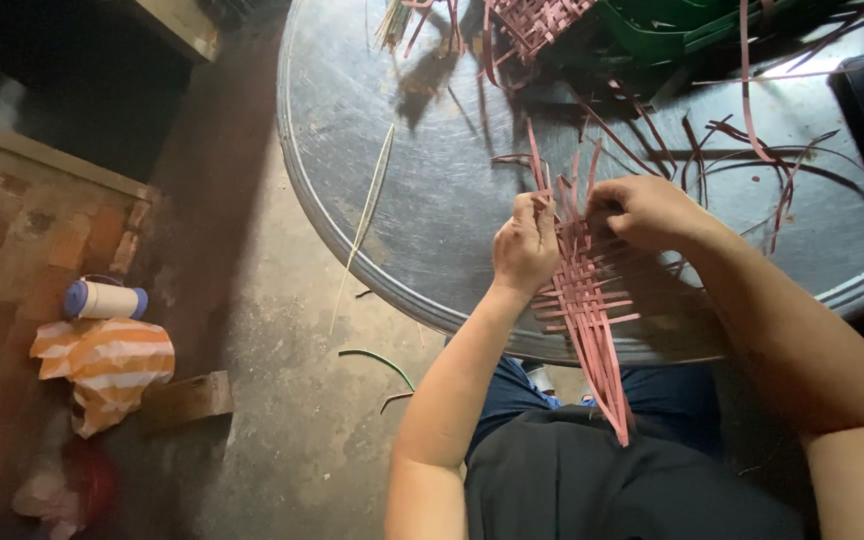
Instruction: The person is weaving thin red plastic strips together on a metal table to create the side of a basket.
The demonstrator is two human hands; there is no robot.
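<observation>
A partly woven mat of pink strips (584, 300) lies over the near rim of a round metal table (432, 180), its loose ends hanging down toward my lap. My left hand (524, 248) pinches the mat's left edge near the top. My right hand (644, 212) grips the upper right strips with bent fingers. Loose pink strips (752, 150) fan out on the table beyond my right hand.
At the table's far side sit a pink woven piece (537, 22) and a green basket (682, 25). A pale thin strip (367, 215) hangs over the left rim. On the brick ledge at left are a white bottle (104, 299) and an orange striped bag (107, 365).
</observation>
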